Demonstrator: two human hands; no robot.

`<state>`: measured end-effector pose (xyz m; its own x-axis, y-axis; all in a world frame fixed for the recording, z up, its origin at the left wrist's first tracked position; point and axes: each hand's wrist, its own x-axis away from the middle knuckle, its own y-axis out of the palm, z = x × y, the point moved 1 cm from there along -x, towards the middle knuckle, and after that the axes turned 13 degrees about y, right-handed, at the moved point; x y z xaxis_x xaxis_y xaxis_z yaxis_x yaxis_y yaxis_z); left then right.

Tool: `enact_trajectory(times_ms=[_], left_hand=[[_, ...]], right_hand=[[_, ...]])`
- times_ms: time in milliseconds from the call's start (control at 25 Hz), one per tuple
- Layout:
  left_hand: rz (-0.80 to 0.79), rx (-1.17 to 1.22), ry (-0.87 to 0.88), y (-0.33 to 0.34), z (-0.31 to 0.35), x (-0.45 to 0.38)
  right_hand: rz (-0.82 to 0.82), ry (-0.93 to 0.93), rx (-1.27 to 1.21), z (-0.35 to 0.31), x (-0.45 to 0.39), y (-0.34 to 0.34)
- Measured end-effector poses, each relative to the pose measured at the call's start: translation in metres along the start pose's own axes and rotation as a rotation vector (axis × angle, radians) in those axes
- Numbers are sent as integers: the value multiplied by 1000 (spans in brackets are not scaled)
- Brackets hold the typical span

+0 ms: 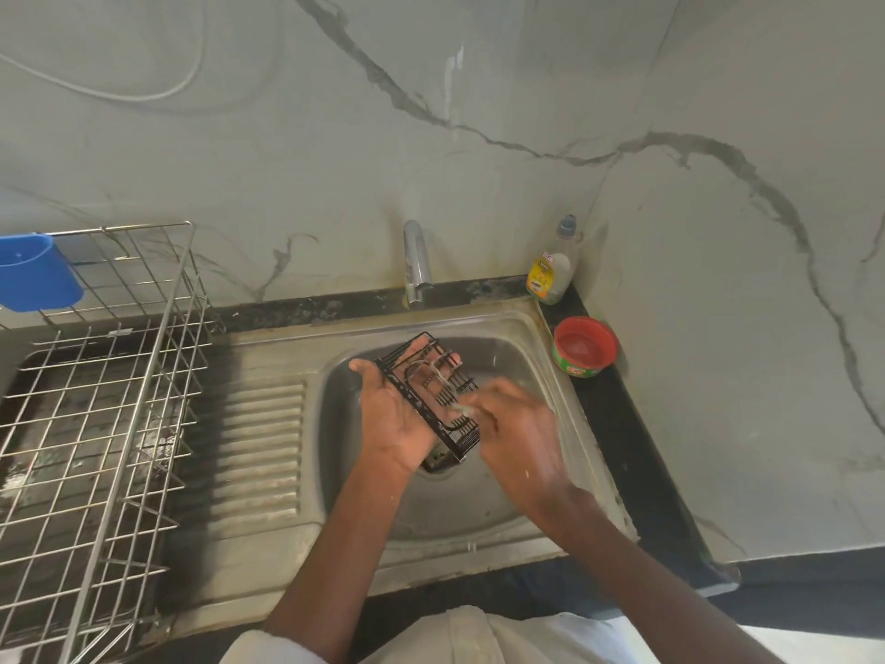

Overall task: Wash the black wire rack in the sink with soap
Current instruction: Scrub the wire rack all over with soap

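Rack position: I see the black wire rack (pixel 431 400) held above the basin of the sink (pixel 517 323), tilted, its long side running from far-left to near-right, clear of the sink floor.
Left hand: my left hand (pixel 395 412) lies palm up beneath the rack, fingers spread along its underside and curled at the far edge, cradling it.
Right hand: my right hand (pixel 519 424) is blurred; its fingertips press together on something pale at the rack's near-right wires, probably a scrubber, though I cannot tell what.
Rack handling: I judge it light and stiff, thin coated wire with a solid perforated side strip; wet and soapy it will be slippery, and the wire ends could catch a finger.
Where to hold: I judge the solid side strip and the frame corners the surest hold, better than the thin inner wires.
Sink contents: the basin looks wet; no standing water that I can make out, and nothing flows from the tap (pixel 415 261).
Soap bottle: a clear bottle (pixel 550 270) stands at the far-right corner of the tabletop, nearly empty by the look of it.
Soap tub: a green tub (pixel 585 348) with a red inside sits open just right of the sink; a pale residue lies in it.
Drying rack: a steel rack (pixel 96 400) at left holds nothing that I can see.
Blue holder: a blue cup (pixel 36 273) hangs on its far side, contents hidden.
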<state>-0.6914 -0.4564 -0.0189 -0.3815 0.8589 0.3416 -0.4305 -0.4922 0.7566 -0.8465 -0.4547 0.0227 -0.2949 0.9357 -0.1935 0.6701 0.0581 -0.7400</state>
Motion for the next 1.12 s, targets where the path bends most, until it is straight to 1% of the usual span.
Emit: enact_trajectory(times_ms=[120, 240, 280, 400, 440, 480, 560, 600, 640, 680, 720, 760, 800, 880, 920, 1000, 1040, 1080, 1120], left_hand=[[1, 17, 8, 0, -4, 3], [-12, 28, -18, 8, -15, 13], [-13, 49, -36, 8, -15, 16], [-23, 82, -43, 0, -4, 12], [-29, 97, -26, -1, -1, 9], [-35, 119, -8, -2, 0, 7], [-45, 128, -1, 3, -3, 7], [-45, 124, -9, 5, -5, 7], [-51, 129, -18, 5, -5, 9], [-50, 133, -24, 1, -5, 10], [-46, 134, -32, -2, -4, 10], [-42, 130, -31, -4, -2, 10], [-44, 126, -29, -2, -1, 11], [-48, 122, -29, 2, -4, 14], [-39, 115, -24, 2, -4, 13], [-30, 109, -23, 0, 4, 10], [-27, 98, -11, -2, 9, 7], [-26, 82, 2, -6, 12, 3], [-22, 60, 11, -9, 13, 0]], right_hand=[[-30, 65, -116, -8, -4, 5], [21, 134, -216, -42, -41, 14], [-10, 116, -216, -46, -45, 17], [-178, -145, -68, -27, -23, 16], [-204, -180, -8, -16, -15, 13], [-184, -149, 19, -9, -15, 10], [-57, -23, -48, -18, -26, 12], [-25, -6, -88, -28, -30, 16], [-14, -46, -101, -38, -31, 20], [-45, -112, -93, -41, -30, 23], [-114, -144, -78, -40, -28, 24], [-184, -102, -71, -36, -31, 22], [-180, -27, -72, -32, -39, 21], [-69, 63, -110, -39, -55, 24], [-73, 42, -128, -48, -57, 27], [-163, -106, -86, -47, -41, 30], [-215, -168, -69, -37, -28, 27], [-255, -161, -64, -21, -16, 20], [-250, -84, -66, -6, -10, 12]])
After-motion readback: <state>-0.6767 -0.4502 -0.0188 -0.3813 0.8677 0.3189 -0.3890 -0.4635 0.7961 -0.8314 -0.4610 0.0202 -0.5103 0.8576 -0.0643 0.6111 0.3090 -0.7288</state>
